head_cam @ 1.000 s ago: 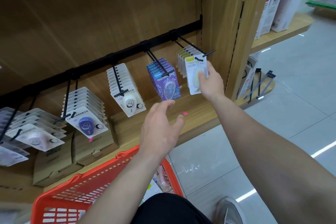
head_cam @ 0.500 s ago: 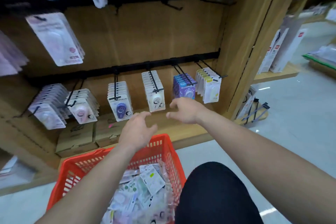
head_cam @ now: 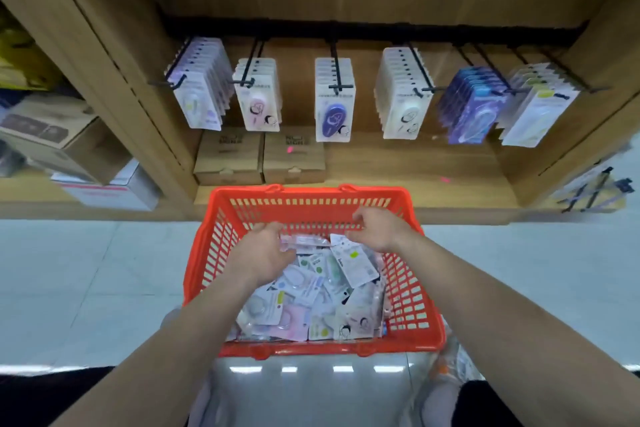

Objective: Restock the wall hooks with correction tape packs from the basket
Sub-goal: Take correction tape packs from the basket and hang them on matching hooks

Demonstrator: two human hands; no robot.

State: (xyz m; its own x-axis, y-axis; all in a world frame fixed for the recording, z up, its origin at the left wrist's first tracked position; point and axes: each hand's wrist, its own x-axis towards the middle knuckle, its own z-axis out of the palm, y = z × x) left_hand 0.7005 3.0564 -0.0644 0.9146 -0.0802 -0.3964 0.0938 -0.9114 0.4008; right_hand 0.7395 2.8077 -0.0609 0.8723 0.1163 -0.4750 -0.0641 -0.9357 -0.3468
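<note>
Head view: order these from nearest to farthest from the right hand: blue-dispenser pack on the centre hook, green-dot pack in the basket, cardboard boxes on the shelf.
From the right hand:
1. Green-dot pack, in the basket, just below its fingers.
2. Cardboard boxes, on the shelf behind the basket, leftward.
3. Blue-dispenser pack, on the centre hook, higher up.

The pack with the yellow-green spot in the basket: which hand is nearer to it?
Right. The right hand is just above the pack, by its top edge; the left hand is farther off, to its left.
</note>
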